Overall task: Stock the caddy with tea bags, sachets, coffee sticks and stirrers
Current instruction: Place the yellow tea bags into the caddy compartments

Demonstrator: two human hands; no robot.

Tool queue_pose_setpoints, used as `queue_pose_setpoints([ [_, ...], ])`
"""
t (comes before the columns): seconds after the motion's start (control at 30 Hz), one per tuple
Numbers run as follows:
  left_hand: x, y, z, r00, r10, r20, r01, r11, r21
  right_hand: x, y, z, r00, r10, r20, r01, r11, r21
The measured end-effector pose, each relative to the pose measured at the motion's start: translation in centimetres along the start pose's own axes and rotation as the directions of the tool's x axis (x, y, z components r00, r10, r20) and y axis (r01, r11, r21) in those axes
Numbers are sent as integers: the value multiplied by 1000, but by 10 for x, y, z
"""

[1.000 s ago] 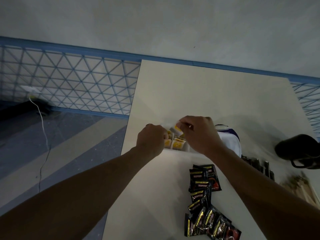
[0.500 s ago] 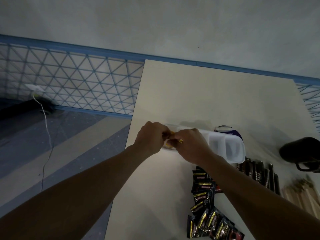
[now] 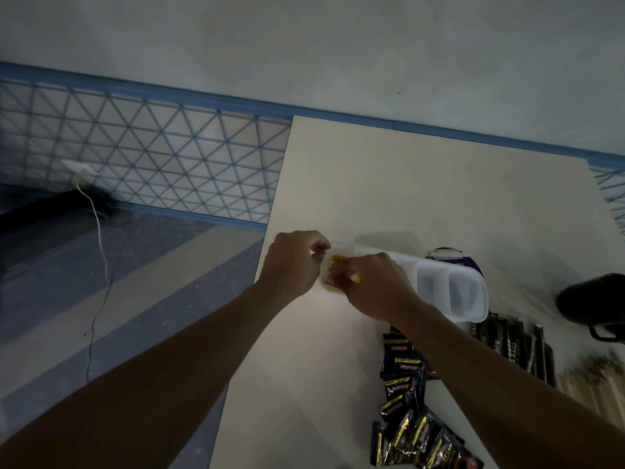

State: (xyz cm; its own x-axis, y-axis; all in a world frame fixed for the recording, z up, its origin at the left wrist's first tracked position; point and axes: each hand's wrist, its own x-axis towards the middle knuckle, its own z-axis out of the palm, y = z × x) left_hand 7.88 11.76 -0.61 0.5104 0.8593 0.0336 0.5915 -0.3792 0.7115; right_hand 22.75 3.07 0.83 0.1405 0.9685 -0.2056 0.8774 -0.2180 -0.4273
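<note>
Both hands [image 3: 373, 286] pinching yellow tea bags [image 3: 338, 269] in caddy [image 3: 473, 299] left end.
Pack flat; keep left hand [image 3: 292, 262] bracing rim.

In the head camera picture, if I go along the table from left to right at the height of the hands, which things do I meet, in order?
Left hand → yellow tea bags in the left end of the white plastic caddy → right hand → the caddy's empty right compartments → dark mug at the right edge.
</note>
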Motion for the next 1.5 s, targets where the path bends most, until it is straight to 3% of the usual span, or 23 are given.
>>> queue_pose_setpoints([
  [0.13, -3, -1, -4, 1000, 27, 5, -27, 1000, -1, 3, 4, -12, 997, 39, -71, -38, 999, 11],
  [0.63, -10, -7, 0, 994, -26, 107, 27, 1000, -10, 20, -1, 1, 997, 68, 31, -59, 967, -249],
  [1.07, -9, -5, 0, 995, -33, 89, 34, 999, -9, 14, -2, -10, 995, 16, -95, -35, 980, -197],
  [1.5, -9, 1, -7, 997, -28, 66, 30, 999, -23, 8, 6, -13, 995, 18, -94, -25, 996, -82],
])
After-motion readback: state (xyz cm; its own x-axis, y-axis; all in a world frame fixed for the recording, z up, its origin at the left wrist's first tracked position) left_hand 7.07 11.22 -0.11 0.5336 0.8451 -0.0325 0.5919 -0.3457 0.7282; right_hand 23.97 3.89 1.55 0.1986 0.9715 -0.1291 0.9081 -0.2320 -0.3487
